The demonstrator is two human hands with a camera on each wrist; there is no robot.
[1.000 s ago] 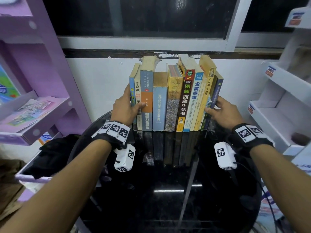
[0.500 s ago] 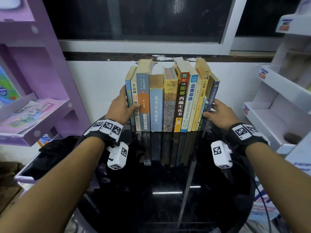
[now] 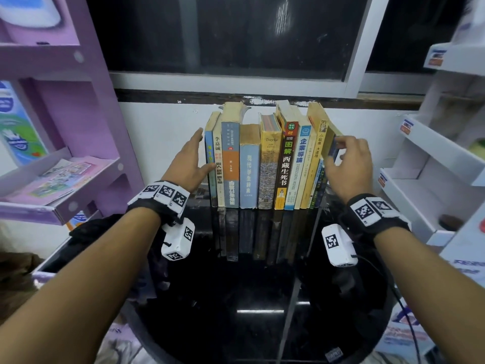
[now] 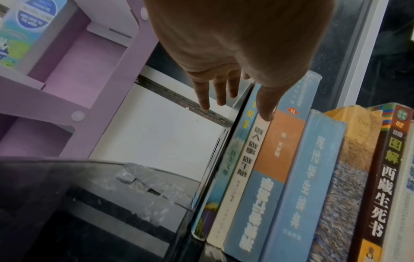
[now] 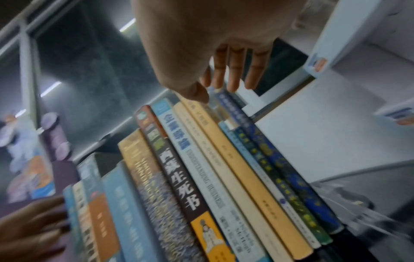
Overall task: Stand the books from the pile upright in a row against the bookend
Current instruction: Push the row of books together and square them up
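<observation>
Both ends — left hand (image 3: 187, 164) flat on books (image 3: 249, 164), right hand (image 3: 346, 166) pinching blue book (image 3: 332, 151)

right hand (image 3: 346, 166): raised, grips dark-blue book (image 3: 332, 151) | left hand (image 3: 187, 164): fingers (image 3: 196, 135) straightened

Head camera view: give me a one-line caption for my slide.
Left hand braces a row of upright books on a black table while right hand holds the dark blue end book.
</observation>
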